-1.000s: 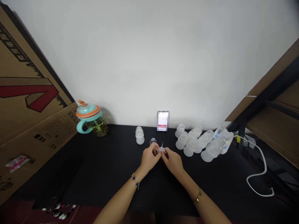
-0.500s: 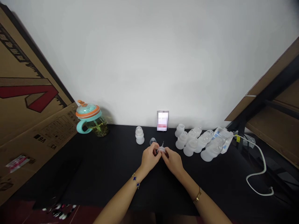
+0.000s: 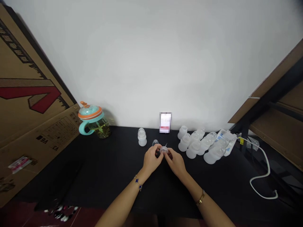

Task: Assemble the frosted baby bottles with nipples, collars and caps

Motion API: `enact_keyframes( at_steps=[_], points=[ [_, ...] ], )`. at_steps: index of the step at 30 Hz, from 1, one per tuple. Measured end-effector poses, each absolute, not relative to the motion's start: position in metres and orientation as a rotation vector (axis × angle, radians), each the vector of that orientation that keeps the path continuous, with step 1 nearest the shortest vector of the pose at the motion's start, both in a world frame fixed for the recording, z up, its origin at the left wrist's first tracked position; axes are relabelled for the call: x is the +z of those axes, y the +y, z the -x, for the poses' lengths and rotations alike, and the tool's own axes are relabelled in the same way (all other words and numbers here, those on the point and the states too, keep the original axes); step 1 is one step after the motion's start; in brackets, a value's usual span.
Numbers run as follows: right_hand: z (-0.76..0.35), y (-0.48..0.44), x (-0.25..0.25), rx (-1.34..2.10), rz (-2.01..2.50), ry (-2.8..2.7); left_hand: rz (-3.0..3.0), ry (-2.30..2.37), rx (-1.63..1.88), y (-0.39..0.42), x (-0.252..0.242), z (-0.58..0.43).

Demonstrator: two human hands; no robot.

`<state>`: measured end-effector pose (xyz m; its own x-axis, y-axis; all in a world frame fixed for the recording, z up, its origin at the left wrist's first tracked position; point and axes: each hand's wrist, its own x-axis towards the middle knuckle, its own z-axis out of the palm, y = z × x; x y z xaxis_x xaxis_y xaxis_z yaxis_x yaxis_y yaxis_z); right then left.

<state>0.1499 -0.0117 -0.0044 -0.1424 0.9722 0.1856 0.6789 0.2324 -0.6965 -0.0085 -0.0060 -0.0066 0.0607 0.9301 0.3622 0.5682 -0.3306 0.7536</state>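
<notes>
Between my two hands is a small whitish bottle collar with a thin pointed tip (image 3: 163, 149), held above the black table. The fingers of my left hand (image 3: 152, 156) pinch its left side. My right hand (image 3: 175, 161) grips the right side with thumb and fingers. Its open underside or rim is tilted toward me, and the tip points up and away. Just behind my left fingertips lies a clear dome cap (image 3: 155, 142), partly hidden. A small white baby bottle (image 3: 142, 137) with a clear cap stands upright to the left, apart from my hands.
Several white baby bottles (image 3: 193, 149) stand at the right, by a white and blue packet (image 3: 229, 143). A white cable (image 3: 267, 170) curls beyond them. A lit screen (image 3: 165, 123) leans on the wall. At left are a teal-handled jug (image 3: 94, 123) and a large cardboard box (image 3: 52, 138).
The collar has tilted in my fingers, so its round face shows more toward me and its tip leans farther away. Both hands stay in nearly the same place.
</notes>
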Motion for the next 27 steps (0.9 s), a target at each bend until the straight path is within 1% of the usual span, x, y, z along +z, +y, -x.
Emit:
enact_keyframes(
  at_steps=[5, 27],
  points=[
    [-0.1493, -0.0104, -0.0037, 0.635, 1.517, -1.872, -1.864, 1.413, 1.182, -0.0053, -0.0097, 0.007],
    [-0.1489, -0.012, -0.0036, 0.574, 1.537, -1.881, -1.842, 1.48, 1.14, -0.0069, -0.0058, 0.0066]
  ],
)
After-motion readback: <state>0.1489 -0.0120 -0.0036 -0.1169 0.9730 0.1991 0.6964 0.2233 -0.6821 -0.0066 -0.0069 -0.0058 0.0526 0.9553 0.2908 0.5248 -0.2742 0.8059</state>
